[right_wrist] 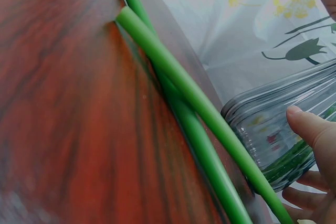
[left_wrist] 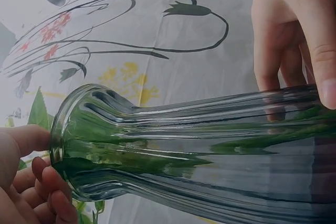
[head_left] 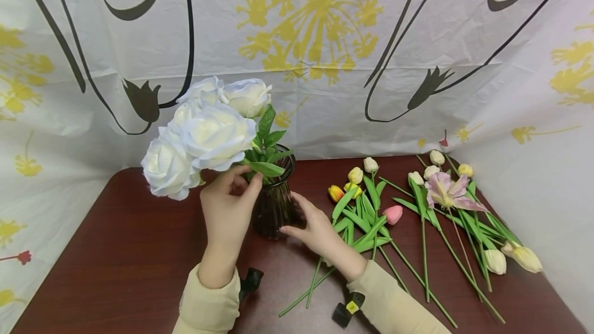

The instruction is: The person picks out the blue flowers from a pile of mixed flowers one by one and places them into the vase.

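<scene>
The left hand point(head_left: 228, 210) curls its grip around the rose stems at the mouth of the ribbed glass vase point(head_left: 275, 205). The right hand point(head_left: 314, 227) wraps the vase's lower body, thumb pressed on the glass. The vase stands upright on the counter point(head_left: 130, 251), white roses point(head_left: 204, 138) leaning up and left. Stems inside the dark glass are hard to make out. Tulips point(head_left: 417, 210) lie just right.

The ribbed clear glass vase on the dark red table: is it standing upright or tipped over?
Upright. The ribbed clear glass vase stands on its base on the dark red table, white roses rising from its mouth.
</scene>
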Available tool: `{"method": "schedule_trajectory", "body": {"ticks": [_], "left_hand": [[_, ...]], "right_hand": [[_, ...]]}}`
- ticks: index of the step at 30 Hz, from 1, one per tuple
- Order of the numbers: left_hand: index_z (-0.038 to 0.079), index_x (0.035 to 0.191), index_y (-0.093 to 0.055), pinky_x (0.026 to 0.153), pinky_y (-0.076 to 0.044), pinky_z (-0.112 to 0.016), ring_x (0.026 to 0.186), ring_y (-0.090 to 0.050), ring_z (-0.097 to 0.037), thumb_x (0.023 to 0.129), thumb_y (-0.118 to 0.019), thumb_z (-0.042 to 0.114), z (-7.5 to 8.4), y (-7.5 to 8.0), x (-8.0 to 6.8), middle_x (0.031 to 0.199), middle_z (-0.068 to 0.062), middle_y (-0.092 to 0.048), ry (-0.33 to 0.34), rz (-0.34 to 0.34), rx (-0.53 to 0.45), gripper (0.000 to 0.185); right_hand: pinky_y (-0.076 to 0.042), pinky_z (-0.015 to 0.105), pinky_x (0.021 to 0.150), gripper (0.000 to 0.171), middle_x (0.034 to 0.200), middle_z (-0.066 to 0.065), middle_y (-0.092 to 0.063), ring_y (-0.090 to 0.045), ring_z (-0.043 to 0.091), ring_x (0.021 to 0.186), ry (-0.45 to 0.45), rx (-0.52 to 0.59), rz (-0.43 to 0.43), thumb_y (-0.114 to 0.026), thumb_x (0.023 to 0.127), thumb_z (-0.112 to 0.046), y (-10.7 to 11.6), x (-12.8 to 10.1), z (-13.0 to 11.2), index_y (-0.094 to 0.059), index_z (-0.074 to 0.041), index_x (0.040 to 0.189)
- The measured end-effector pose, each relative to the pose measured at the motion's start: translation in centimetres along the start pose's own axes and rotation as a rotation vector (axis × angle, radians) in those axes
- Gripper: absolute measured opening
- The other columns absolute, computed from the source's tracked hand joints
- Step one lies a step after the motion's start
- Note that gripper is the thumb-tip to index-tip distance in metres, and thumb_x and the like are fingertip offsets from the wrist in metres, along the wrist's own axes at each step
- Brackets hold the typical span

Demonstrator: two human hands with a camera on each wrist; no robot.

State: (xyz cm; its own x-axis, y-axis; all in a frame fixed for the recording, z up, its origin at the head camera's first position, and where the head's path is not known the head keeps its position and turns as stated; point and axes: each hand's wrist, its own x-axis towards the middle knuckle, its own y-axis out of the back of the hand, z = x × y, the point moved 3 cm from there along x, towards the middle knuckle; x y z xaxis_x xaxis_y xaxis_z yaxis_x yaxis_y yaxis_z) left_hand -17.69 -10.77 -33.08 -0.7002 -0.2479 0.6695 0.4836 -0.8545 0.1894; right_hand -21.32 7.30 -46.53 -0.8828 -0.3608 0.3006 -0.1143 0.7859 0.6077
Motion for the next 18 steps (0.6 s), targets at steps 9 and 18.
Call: {"method": "schedule_trajectory", "body": {"ticks": [9,18], "left_hand": [[0.003,0.091,-0.075,0.044,-0.037,-0.023,0.044,-0.044,-0.009,0.081,-0.076,0.011,0.2,0.4,0.1,0.057,0.003,-0.055,-0.018,-0.071,0.094,0.014],[0.005,0.096,-0.076,0.053,-0.043,-0.018,0.055,-0.055,-0.011,0.082,-0.075,0.007,0.7,1.7,-0.2,0.064,0.001,-0.063,-0.005,-0.067,0.056,0.015]], "right_hand": [[-0.048,0.035,0.091,0.079,0.132,0.008,-0.054,-0.055,0.021,0.116,-0.003,0.006,-0.004,-0.079,0.081,-0.029,-0.1,0.0,0.0,-0.037,-0.011,0.146],[-0.048,0.036,0.091,0.079,0.132,0.008,-0.054,-0.054,0.020,0.117,-0.007,0.009,-0.013,-0.079,0.081,-0.029,-0.2,0.1,-0.3,-0.037,-0.012,0.146]]}}
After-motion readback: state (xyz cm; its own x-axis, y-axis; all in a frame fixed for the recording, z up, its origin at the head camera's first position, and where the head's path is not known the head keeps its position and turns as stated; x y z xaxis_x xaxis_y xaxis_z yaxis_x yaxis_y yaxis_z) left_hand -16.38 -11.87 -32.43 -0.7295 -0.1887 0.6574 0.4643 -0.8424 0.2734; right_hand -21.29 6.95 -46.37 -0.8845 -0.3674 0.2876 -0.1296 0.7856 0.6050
